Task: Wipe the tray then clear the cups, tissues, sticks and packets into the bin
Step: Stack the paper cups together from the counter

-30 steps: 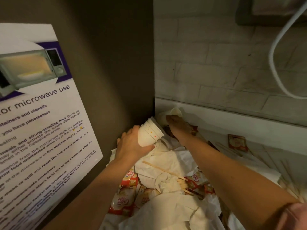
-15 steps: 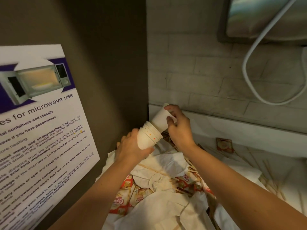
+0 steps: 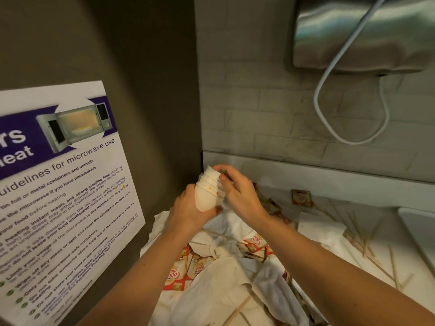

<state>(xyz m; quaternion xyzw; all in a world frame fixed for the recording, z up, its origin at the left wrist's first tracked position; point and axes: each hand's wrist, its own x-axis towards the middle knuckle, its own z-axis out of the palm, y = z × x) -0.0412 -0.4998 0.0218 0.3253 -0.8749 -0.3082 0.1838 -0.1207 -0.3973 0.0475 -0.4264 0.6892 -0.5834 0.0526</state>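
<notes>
A stack of white paper cups [image 3: 206, 191] is held between both hands above the counter, near the back left corner. My left hand [image 3: 188, 210] grips the bottom of the stack. My right hand [image 3: 237, 194] wraps round its top end, fingers curled over the rims. Below lie crumpled tissues [image 3: 221, 290], red and white creamer packets [image 3: 181, 271] and thin wooden sticks [image 3: 235, 311]. One brown packet [image 3: 301, 197] lies alone by the back ledge. No bin is in view.
A microwave-use poster [image 3: 58, 196] hangs on the dark side panel at left. A steel dispenser [image 3: 362, 31] and a looping white cable [image 3: 329, 109] sit on the tiled wall. A white tray edge [image 3: 419, 227] shows at right, with several sticks [image 3: 367, 250] scattered on the counter.
My right hand picked up a cup from the back corner and pushed it onto the stack in my left hand. The stack rose and turned more upright.
</notes>
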